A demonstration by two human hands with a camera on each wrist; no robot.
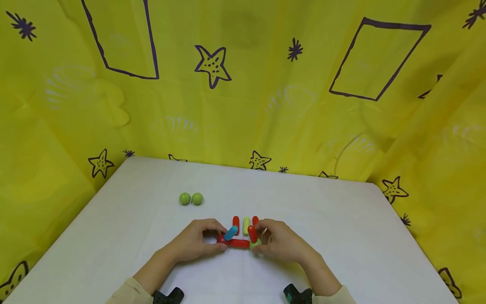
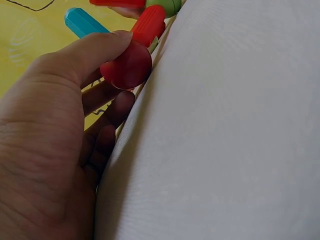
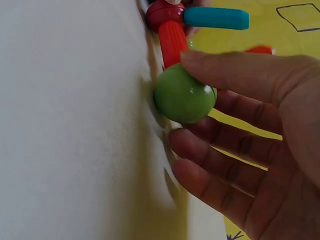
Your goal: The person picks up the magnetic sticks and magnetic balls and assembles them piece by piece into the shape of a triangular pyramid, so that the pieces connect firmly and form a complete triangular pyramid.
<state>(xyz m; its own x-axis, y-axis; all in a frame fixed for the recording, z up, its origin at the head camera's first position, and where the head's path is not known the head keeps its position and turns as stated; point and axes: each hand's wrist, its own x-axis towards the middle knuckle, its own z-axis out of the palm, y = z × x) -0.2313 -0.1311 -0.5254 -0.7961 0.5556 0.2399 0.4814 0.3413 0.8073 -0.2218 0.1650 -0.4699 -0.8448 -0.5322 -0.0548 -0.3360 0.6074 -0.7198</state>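
The left hand [image 1: 195, 240] grips a dark red ball [image 2: 127, 65], with its thumb and fingers round it. A blue stick [image 1: 231, 232] slants up from that ball. A red stick [image 1: 239, 243] joins it to a green ball [image 3: 185, 93], which the right hand [image 1: 282, 241] holds between thumb and fingers. Another red stick [image 1: 252, 233] rises from the green ball. Behind this joined piece, two more red sticks [image 1: 236, 220] and a light green stick [image 1: 246, 226] lie side by side on the table; the right fingers partly hide one red stick.
Two green balls [image 1: 184, 199] sit side by side on the white table [image 1: 303, 202], behind and left of the hands. A yellow curtain [image 1: 243, 105] with drawn stars and outlines hangs round the table's back and sides.
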